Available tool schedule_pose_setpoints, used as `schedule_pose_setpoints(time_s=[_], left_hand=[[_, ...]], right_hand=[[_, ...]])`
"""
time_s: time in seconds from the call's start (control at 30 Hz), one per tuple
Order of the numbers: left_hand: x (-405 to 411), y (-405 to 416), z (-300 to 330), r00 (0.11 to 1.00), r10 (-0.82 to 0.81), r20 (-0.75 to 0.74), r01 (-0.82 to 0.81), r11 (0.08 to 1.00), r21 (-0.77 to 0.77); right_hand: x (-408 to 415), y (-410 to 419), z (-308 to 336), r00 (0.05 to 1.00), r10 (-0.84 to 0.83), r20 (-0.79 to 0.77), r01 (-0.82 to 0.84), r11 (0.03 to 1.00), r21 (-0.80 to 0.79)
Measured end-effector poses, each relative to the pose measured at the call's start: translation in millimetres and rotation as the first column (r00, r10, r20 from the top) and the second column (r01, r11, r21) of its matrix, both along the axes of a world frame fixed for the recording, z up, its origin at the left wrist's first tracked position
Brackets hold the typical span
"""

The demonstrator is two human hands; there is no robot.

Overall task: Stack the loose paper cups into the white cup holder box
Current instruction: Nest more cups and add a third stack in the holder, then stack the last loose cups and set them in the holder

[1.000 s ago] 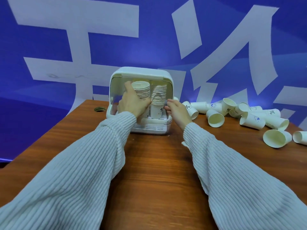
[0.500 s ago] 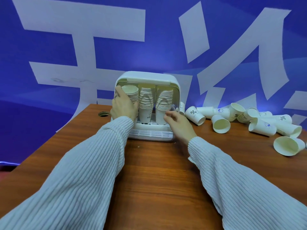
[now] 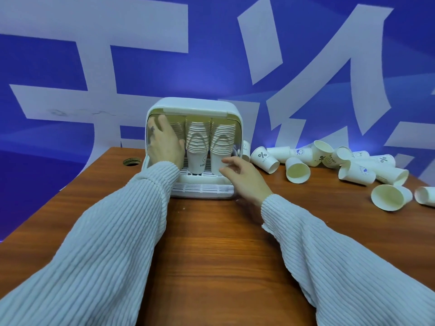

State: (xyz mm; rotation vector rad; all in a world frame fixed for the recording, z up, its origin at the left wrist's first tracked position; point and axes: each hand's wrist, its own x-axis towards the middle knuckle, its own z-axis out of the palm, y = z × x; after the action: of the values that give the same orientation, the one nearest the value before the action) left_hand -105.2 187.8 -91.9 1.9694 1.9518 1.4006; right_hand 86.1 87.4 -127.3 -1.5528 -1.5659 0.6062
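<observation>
The white cup holder box (image 3: pixel 193 105) stands at the back of the wooden table, its front open. Three upright stacks of paper cups stand inside: a left stack mostly hidden behind my left hand (image 3: pixel 164 142), a middle stack (image 3: pixel 197 142) and a right stack (image 3: pixel 222 142). My left hand is inside the box, its fingers wrapped round the left stack. My right hand (image 3: pixel 242 180) hovers at the foot of the right stack with loosely bent fingers, holding nothing. Several loose paper cups (image 3: pixel 297 170) lie on their sides to the right of the box.
The loose cups spread along the table (image 3: pixel 211 243) as far as the right edge, one large one (image 3: pixel 390 197) nearest me. A round cable hole (image 3: pixel 130 161) sits left of the box. A blue and white banner wall rises behind.
My left hand has carried its stack from the middle of the box to the left side. My right hand has drawn back from the right stack and lowered. The view has moved closer.
</observation>
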Motion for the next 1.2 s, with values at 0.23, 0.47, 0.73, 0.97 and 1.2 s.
schedule_pose_setpoints(time_s=[0.23,0.47,0.73,0.97,1.2], left_hand=[[8.9,-18.5,2.5,0.999,-0.034,0.006,0.034,0.998,0.047],[65.4,-71.5,-25.1,0.919,-0.394,0.001,0.359,0.841,0.405],[116.3,-119.1,-81.5,0.73,-0.683,0.013,0.679,0.728,0.09],[114.1,-117.8,-90.9,0.742,-0.67,-0.005,0.67,0.742,-0.008],[118.5,-119.0,-91.9,0.805,-0.581,-0.118,0.593,0.798,0.11]], right_hand=[[41.3,-11.0,-4.1,0.934,-0.314,-0.17,0.345,0.917,0.199],[116.9,-4.1,-29.0,0.799,-0.58,0.157,0.575,0.814,0.083],[129.4,20.3,-42.4,0.823,-0.432,0.37,0.502,0.857,-0.116],[131.2,7.1,-44.5,0.727,-0.65,0.223,0.662,0.749,0.026],[87.9,-54.2,-32.7,0.831,-0.499,-0.248,0.556,0.724,0.407]])
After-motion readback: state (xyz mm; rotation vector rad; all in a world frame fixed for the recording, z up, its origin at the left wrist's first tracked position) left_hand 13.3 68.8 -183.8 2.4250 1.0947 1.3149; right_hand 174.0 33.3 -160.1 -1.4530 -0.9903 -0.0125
